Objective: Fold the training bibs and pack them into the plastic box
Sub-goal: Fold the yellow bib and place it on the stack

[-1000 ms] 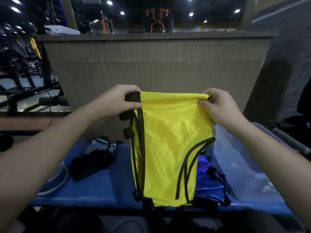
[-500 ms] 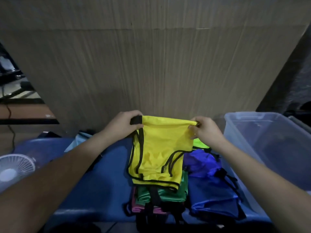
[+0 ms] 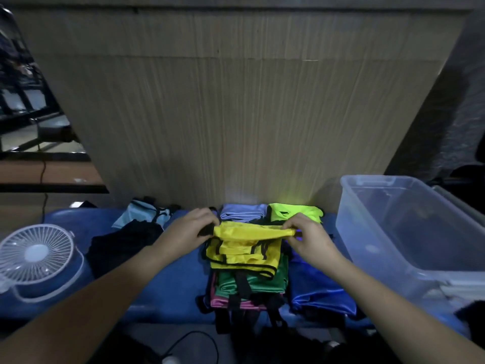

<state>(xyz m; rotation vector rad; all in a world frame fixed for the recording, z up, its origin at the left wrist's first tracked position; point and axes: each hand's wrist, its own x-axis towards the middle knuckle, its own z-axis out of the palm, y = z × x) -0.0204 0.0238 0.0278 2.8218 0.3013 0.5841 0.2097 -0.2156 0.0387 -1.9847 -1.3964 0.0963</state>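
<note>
A yellow bib (image 3: 245, 254) with black trim lies crumpled on a stack of folded bibs, above a green bib (image 3: 262, 281) and a pink one (image 3: 223, 302). My left hand (image 3: 193, 228) pinches its top left corner and my right hand (image 3: 305, 236) pinches the top right corner, holding the upper edge stretched just above the stack. A clear plastic box (image 3: 409, 222) stands at the right. It looks empty.
On the blue bench (image 3: 162, 279) lie a blue bib (image 3: 320, 290), a neon green bib (image 3: 294, 212), a lilac one (image 3: 242, 211), a pale blue one (image 3: 143, 212) and a black cloth (image 3: 123, 243). A white fan (image 3: 35, 253) sits at left. A wooden panel (image 3: 236, 114) rises behind.
Both hands have lowered the yellow bib from hanging in the air onto the stack, where its lower part now bunches up. The view has tilted downward.
</note>
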